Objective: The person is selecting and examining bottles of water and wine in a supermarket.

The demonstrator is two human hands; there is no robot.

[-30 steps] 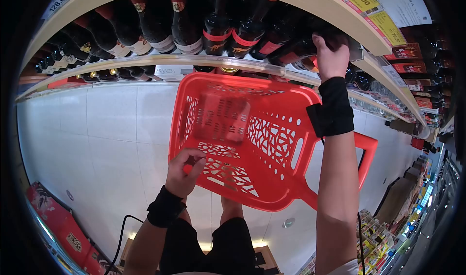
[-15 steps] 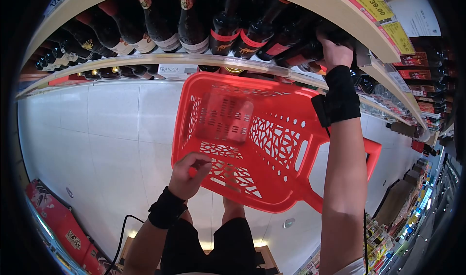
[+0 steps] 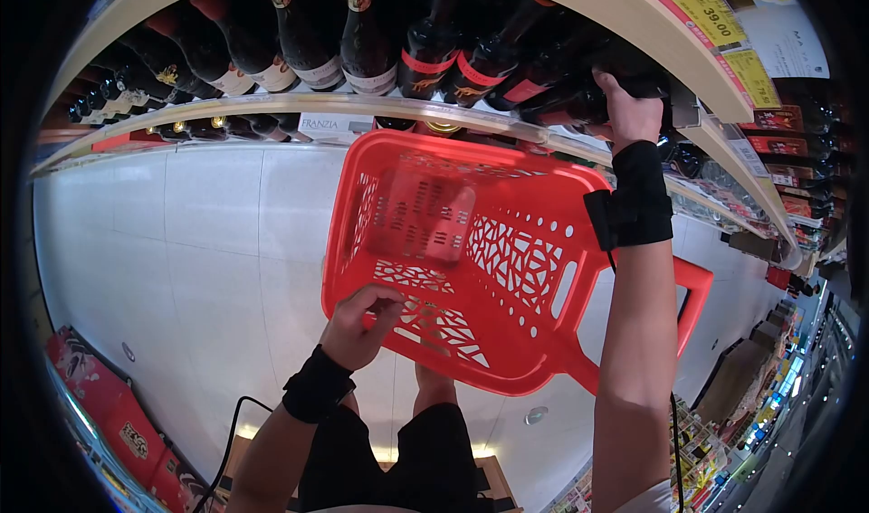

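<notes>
A red plastic shopping basket (image 3: 507,382) with a patterned, perforated wall and a long handle sits tilted in front of my legs, and nothing lies inside it. My left hand (image 3: 362,326) is closed on its near-left rim, the fingers curled over the edge. My right hand (image 3: 634,113) reaches past the basket to the right end of the shelf. There its fingers wrap round a dark wine bottle (image 3: 625,65); most of them are hidden behind it. To its left, bottles with red and black labels (image 3: 480,74) stand in a row.
The curved-looking shelf edge (image 3: 416,108) runs across the top, with more wine bottles (image 3: 294,56) on it. A white FRANZIA box (image 3: 335,126) stands on the level below. Yellow price tags (image 3: 706,14) hang above my right hand. Red display boxes (image 3: 118,422) are at lower left.
The view has shifted slightly. My right hand has turned a little on the bottle, with its thumb now showing on top. My left hand stays at the basket rim.
</notes>
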